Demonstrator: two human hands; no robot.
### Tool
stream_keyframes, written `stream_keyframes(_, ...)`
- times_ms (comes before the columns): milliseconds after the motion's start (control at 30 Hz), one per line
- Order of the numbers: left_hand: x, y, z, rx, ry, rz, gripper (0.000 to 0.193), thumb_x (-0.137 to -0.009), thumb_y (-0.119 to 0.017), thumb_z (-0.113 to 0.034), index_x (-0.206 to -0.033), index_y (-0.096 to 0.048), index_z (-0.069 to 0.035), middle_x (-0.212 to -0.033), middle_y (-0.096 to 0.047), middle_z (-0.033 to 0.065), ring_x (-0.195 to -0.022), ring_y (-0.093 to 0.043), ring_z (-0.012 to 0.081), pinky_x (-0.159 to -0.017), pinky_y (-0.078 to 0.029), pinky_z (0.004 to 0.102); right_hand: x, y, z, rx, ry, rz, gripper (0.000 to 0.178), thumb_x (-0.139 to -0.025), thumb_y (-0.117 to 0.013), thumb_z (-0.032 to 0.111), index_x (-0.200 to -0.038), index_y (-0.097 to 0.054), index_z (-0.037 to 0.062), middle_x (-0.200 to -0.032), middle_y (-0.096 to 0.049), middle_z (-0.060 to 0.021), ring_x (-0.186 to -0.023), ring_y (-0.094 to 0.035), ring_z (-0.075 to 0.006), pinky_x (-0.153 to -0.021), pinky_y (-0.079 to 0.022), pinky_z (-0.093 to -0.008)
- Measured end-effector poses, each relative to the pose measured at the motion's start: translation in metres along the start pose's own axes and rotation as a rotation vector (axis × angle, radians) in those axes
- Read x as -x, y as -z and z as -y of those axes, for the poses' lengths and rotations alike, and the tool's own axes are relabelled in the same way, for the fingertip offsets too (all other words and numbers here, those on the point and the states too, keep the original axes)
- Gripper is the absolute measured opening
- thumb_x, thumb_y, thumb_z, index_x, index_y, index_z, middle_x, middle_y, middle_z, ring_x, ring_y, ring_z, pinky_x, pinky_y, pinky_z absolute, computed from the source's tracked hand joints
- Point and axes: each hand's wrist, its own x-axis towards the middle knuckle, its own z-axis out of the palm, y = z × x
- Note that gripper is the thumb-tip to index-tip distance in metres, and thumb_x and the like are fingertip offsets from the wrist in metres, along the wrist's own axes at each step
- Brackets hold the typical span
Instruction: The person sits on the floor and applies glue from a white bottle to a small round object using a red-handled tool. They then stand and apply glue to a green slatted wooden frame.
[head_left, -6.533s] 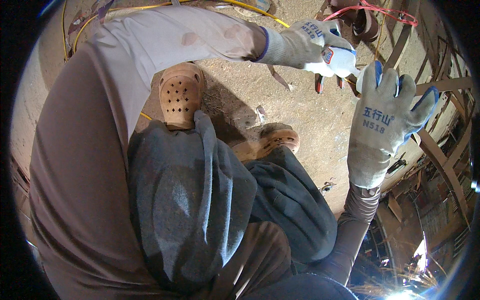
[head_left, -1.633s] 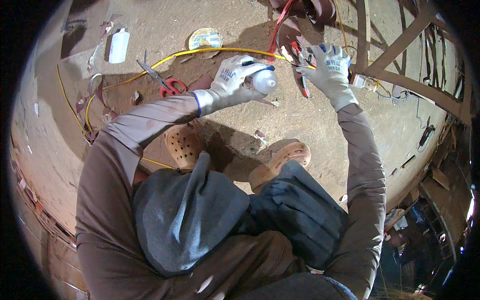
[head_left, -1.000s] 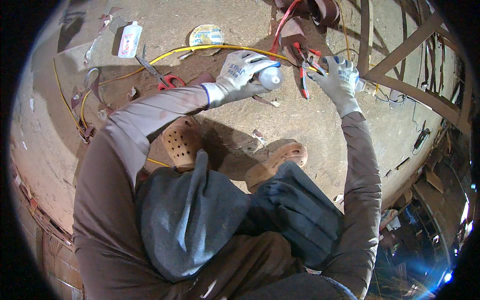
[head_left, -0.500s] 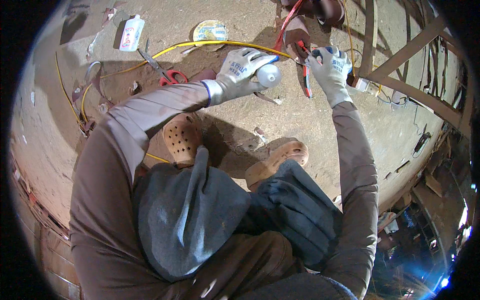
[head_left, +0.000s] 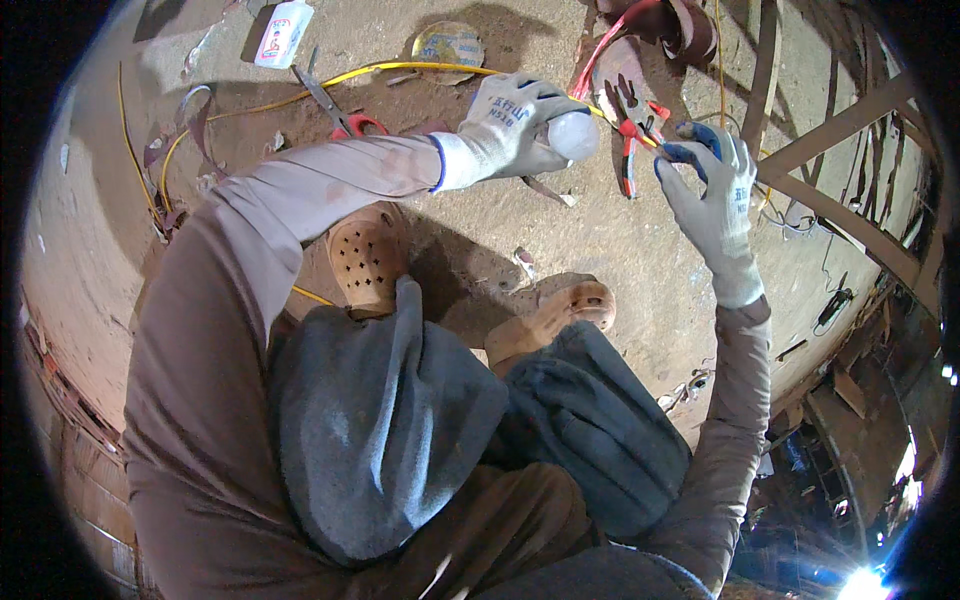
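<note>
My left hand [head_left: 515, 122], in a white and blue work glove, is closed around a white light bulb [head_left: 573, 133] held out over the dirt floor. My right hand [head_left: 712, 190], gloved the same way, is raised just right of the bulb, its fingertips pinched on something small near a thin yellow wire [head_left: 400, 72]; what they pinch is too small to tell. Red-handled pliers [head_left: 630, 125] lie on the ground between the two hands. My knees and tan perforated clogs [head_left: 365, 260] are below the hands.
Red-handled scissors [head_left: 335, 108] and a small white bottle [head_left: 280, 22] lie at the upper left, with a round flat packet [head_left: 447, 44] near them. Brown tape rolls [head_left: 680, 22] sit at the top. A wooden frame [head_left: 850, 140] runs along the right. Brick edging [head_left: 60, 400] borders the left.
My left hand has kept the bulb throughout. Over the last second my right hand moved from the pliers area out to the right and lifted a little.
</note>
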Motion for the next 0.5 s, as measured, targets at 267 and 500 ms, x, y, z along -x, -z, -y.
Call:
stream_keyframes(267,-0.015,0.019,-0.022,-0.11,0.021,0.017,0.053,-0.071,-0.079,-0.045,-0.121,-0.073,-0.028,-0.117,-0.072,0.0034,-0.114,-0.066,0.0278,-0.095,-0.05,0.0461,-0.012,0.038,0.036,0.25,0.274,0.02,0.018,-0.083,-0.078,0.022,-0.098,-0.073,0.0139,-0.125,-0.063,-0.0072,-0.123,-0.052,-0.0338,-0.113,-0.031,-0.0531)
stream_keyframes(500,-0.016,0.013,-0.018,-0.126,-0.015,-0.021,0.054,-0.072,-0.079,-0.048,-0.122,-0.073,-0.03,-0.114,-0.07,0.0019,-0.111,-0.066,0.026,-0.094,-0.046,0.0473,-0.013,0.043,0.039,0.324,0.317,0.023,0.02,-0.083,-0.078,0.022,-0.101,-0.071,0.0145,-0.13,-0.061,-0.0067,-0.127,-0.049,-0.0331,-0.117,-0.027,-0.0534)
